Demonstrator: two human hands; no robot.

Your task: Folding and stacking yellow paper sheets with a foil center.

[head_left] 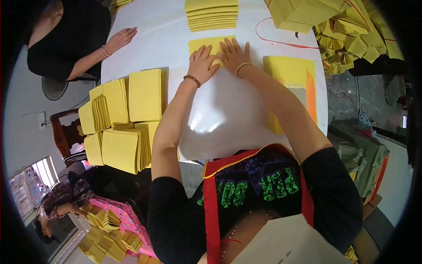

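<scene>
- Now left hand (201, 63), grip flat and wide, presses the yellow sheet (211, 44).
- Right hand (233, 55) just beside it, fingers spread, same sheet on the counter (228, 110).

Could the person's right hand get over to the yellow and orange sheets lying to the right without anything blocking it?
Probably yes. The right hand rests on a yellow sheet, and the orange-marked stack lies just beside that forearm, with bare white table between.

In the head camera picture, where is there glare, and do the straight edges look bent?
Head view: a bright glare patch lies on the white table below the left hand and right hand, which press on a yellow sheet. The table edges curve toward the rim, fisheye distortion. The corners are black, and the stacks of yellow paper cast soft shadows.
</scene>
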